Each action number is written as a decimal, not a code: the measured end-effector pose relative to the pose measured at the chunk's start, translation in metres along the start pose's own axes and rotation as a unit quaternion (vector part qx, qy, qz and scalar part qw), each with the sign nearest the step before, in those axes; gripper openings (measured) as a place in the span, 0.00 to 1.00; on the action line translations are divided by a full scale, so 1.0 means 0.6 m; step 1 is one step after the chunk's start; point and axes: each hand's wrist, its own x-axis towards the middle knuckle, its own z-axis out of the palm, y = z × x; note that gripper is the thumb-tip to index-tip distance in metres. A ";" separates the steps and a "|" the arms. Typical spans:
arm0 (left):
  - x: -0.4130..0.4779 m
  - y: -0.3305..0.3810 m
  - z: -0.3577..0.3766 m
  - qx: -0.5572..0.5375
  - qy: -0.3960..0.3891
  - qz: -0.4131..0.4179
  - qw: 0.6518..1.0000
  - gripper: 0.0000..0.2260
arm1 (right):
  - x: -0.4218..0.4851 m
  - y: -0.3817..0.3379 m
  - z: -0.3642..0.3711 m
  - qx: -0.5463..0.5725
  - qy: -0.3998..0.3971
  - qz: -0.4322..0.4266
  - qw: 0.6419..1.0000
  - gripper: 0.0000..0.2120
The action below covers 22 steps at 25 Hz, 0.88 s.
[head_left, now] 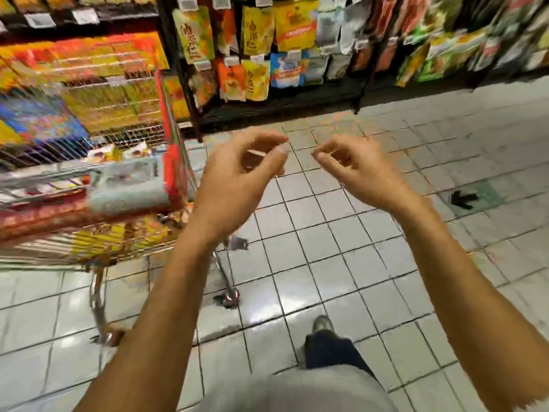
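Both my hands are raised in front of me over the tiled floor. My left hand [237, 176] has loosely curled fingers and holds nothing. My right hand [359, 171] is beside it, fingers also loosely curled and empty. The fingertips of the two hands are a short gap apart. A wire shopping cart [166, 120] with red trim stands to the left of my left hand, loaded with several packets and boxes. Neither hand touches the cart. The view is blurred.
Store shelves [184, 69] with hanging snack packets [255, 28] run across the back. Grey tiled floor [326, 248] spreads ahead and right, with a green arrow marker [466, 199] on it. My shoe [322, 324] shows at the bottom centre.
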 end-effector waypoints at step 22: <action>0.473 -0.274 -0.206 -0.078 0.601 -0.255 0.753 0.08 | 0.894 -0.112 0.315 0.129 -0.390 -0.262 0.873 0.07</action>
